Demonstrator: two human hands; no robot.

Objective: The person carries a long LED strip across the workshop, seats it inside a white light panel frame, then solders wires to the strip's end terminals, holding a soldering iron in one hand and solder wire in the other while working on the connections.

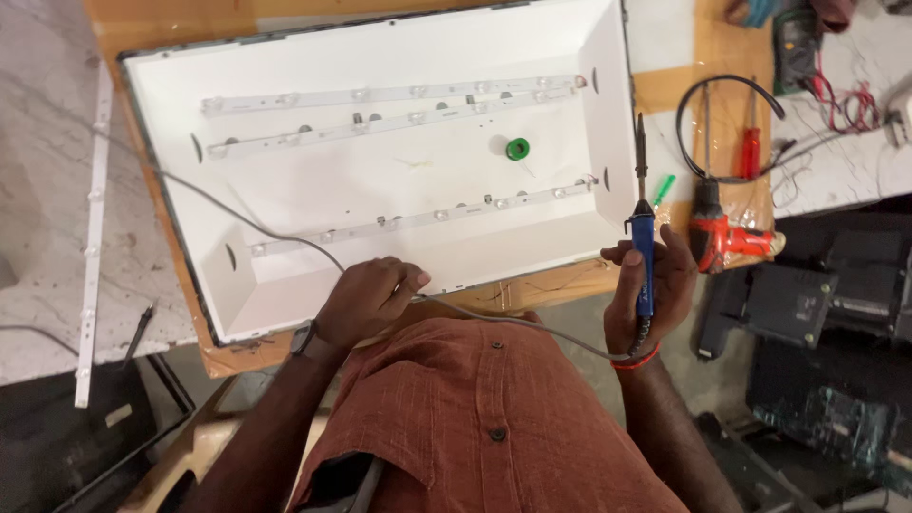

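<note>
The right hand [651, 290] at four o'clock has its grip closed around a blue soldering iron [643, 223], tip up. The left hand [372, 296] is curled on the grey cord [237, 220] at the white panel's [399, 180] near edge. A snagged cord could jerk the hot tip toward the LED strips [418, 220].

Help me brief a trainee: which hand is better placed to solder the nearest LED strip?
Probably the right hand: it holds the soldering iron upright. The left hand rests on the panel's near edge.
</note>
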